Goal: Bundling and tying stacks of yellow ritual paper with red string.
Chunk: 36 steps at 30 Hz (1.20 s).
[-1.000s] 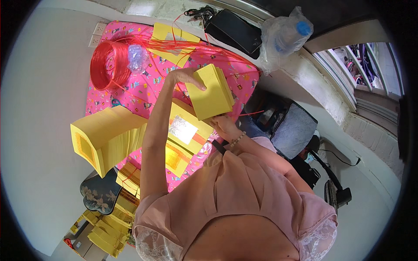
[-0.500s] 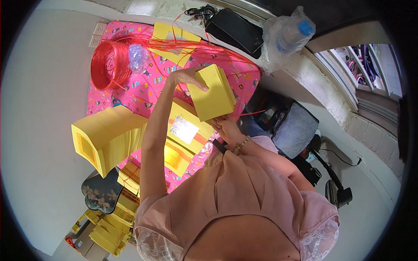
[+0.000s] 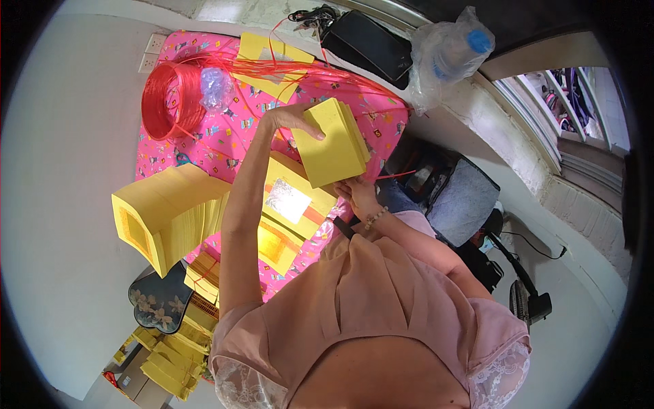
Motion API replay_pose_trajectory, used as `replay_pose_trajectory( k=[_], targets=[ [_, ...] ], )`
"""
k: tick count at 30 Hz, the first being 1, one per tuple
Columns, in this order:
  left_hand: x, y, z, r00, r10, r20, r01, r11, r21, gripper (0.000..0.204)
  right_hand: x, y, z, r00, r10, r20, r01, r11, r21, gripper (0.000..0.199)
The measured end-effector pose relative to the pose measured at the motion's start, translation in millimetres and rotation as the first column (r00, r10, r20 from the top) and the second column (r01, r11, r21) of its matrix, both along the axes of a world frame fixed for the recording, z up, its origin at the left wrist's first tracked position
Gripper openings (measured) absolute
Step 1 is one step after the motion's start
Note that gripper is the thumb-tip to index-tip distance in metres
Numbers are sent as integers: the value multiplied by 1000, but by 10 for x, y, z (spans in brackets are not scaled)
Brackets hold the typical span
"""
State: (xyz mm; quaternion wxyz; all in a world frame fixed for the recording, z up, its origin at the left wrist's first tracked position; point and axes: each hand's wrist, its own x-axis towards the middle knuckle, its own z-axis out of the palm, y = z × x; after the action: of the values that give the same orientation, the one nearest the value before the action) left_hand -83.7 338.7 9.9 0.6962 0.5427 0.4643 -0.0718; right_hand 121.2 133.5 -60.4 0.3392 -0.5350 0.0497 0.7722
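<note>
A thick stack of yellow paper [image 3: 332, 146] stands tilted over the table, its sheets slightly uneven along the right side. My left hand [image 3: 296, 123] grips its upper left part, thumb across the front face and the other fingers hidden behind. At the lower edge, my right hand [image 3: 359, 195] is closed against the stack, its fingertips partly hidden by the paper. A red plastic strand [image 3: 396, 175] sticks out to the right beside that hand. Under my hands lie yellow sheets with a silver square [image 3: 287, 202] and an orange-patterned sheet [image 3: 278, 247].
A pink printed cloth [image 3: 231, 146] covers the table. On it are a red coil of plastic strand [image 3: 160, 102], loose red strands [image 3: 300, 67] and a large bent yellow paper pile [image 3: 170, 204]. A bagged bottle [image 3: 453, 54] stands on the ledge. A dark stool [image 3: 160, 300] is at lower left.
The stack has risen very slightly, still in my left hand's grip. My right hand has shifted a little to the right along its lower edge.
</note>
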Motion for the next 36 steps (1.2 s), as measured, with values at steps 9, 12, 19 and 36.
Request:
replay_pose_trajectory(
  k=[9,12,19,36],
  targets=[
    [102,88,7,997,-62,-40,61,998,-27,96,89,150,150,972,140,188,-156,985,75,11],
    [26,41,61,999,-19,-41,19,1000,-4,96,49,176,188,978,139,157,-156,982,102,11],
    [-21,-36,-87,999,38,-29,-36,998,42,103,196,183,190,963,154,223,-190,970,151,11],
    [317,-953,-315,549,805,224,-771,385,508,117,369,1460,182,692,567,447,-711,424,562,98]
  ],
)
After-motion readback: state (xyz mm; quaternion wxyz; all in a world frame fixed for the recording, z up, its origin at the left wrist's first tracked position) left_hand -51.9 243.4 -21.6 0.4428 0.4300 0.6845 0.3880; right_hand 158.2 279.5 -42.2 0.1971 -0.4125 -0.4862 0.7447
